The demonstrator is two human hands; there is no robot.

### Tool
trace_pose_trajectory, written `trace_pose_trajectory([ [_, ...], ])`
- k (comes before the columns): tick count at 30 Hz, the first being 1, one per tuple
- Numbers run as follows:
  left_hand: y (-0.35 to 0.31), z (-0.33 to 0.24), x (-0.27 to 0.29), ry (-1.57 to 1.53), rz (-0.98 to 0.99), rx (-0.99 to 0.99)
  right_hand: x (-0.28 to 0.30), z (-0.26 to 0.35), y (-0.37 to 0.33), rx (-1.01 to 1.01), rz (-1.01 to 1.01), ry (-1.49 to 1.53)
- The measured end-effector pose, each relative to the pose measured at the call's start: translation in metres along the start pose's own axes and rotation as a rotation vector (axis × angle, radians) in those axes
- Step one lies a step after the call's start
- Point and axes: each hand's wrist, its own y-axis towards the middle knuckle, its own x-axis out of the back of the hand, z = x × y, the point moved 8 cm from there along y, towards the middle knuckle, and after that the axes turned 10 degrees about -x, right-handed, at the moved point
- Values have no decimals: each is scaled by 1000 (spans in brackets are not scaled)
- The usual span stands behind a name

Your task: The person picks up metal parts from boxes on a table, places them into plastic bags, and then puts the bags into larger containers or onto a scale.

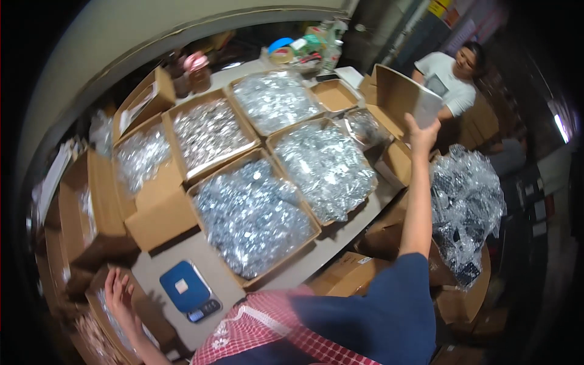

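My right arm reaches out to the far right, and my right hand (421, 132) is closed round the lower end of a pale white box-shaped thing (428, 109). It is held upright beside an open brown carton (389, 91). At the lower left, my left hand (120, 299) has its fingers apart and holds nothing. It hovers near a narrow carton (149, 307) with clear packets in it. Right of that hand, a blue-topped digital scale (182, 274) lies on the table, with a small pale square piece (181, 286) on it.
Shallow cartons (246, 283) of shiny clear packets cover the table (146, 267). Bubble wrap (467, 207) bulges from a carton at right. Across the table's far right stands a person (453, 79). A pink-lidded jar (198, 72) and a tub of bottles (298, 58) sit at the back.
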Motion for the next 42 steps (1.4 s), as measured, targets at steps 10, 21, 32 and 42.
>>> trace_pose_trajectory([
  [10, -97, -15, -61, -190, 226, 29, -49, 173, -401, -982, 1367, 833],
  [21, -105, 105, 60, -12, 6, 230, -100, 203, -652, -577, 1654, 397],
  [32, 8, -60, 183, 247, 194, -382, -62, 225, -585, -153, 1103, 527],
  [42, 351, -13, 551, 1212, 173, -101, -64, 106, -507, 110, 520, 112],
])
